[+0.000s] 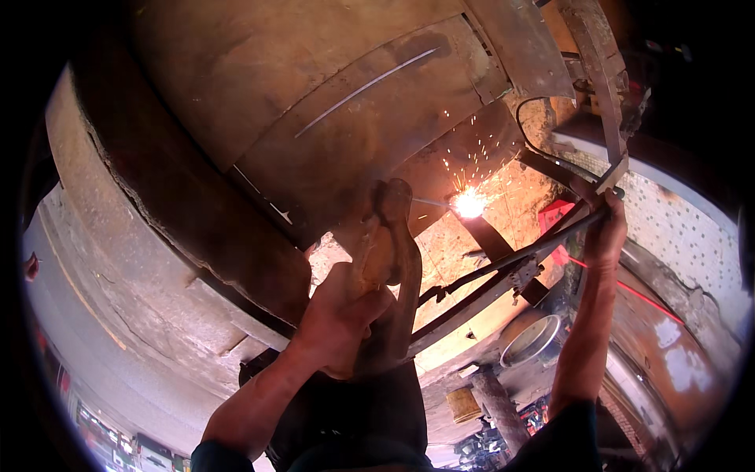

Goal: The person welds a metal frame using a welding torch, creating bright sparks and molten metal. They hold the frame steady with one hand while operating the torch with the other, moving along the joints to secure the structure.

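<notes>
A worn welding electrode holder (380, 256) is wrapped in my left hand (338, 318), with a lever along its right side. From its jaws a thin welding rod (429, 202) points right to a bright welding arc (469, 203), which throws sparks upward. The glare hides the exact contact, near the upper end of a flat metal strip (489, 238). My right hand (607, 228) is closed around the upper right end of a long dark metal bar (515, 256). That bar runs down to the left, beside the strip.
Large brown metal sheets (314, 86) fill the upper middle. At left curves a thick-edged metal panel (181, 204). A bent metal frame piece (602, 86) stands at upper right. Lower right hold a round basin (531, 340), a yellowish can (463, 404) and a red cable (629, 289).
</notes>
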The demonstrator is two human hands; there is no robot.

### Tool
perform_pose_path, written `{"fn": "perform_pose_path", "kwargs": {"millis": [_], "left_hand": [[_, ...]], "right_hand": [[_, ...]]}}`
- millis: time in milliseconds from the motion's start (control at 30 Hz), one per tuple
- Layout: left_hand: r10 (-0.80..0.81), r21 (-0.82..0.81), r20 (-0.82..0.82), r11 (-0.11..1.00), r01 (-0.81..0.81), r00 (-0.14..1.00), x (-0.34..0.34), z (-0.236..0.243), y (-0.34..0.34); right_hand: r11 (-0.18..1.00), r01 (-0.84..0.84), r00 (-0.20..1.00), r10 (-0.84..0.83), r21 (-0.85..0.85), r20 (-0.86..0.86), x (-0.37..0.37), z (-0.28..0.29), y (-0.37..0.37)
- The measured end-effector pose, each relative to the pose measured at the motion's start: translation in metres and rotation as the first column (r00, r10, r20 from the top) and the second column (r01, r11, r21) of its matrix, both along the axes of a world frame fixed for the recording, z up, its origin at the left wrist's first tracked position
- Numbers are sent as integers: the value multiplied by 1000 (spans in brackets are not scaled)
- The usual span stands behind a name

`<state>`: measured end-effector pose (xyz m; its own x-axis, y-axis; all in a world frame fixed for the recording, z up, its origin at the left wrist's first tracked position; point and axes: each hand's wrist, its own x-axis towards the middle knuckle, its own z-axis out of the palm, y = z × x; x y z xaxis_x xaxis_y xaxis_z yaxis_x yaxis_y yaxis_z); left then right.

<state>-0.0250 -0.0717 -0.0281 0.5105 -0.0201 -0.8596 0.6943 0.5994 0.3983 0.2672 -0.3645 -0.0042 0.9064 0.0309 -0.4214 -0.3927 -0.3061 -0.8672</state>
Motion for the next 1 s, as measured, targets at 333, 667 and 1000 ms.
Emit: {"fn": "perform_pose_path", "kwargs": {"millis": [333, 667, 1000], "left_hand": [[-83, 20, 48, 996, 82, 995, 0, 1, 4], [-24, -9, 24, 1000, 24, 999, -4, -1, 2], [-54, -21, 30, 998, 55, 998, -1, -4, -1]], "right_hand": [[999, -7, 1000, 8, 47, -10, 4, -4, -6], [995, -61, 993, 69, 75, -100, 5, -3, -9], [999, -54, 997, 53, 0, -61, -1, 2, 6]]}}
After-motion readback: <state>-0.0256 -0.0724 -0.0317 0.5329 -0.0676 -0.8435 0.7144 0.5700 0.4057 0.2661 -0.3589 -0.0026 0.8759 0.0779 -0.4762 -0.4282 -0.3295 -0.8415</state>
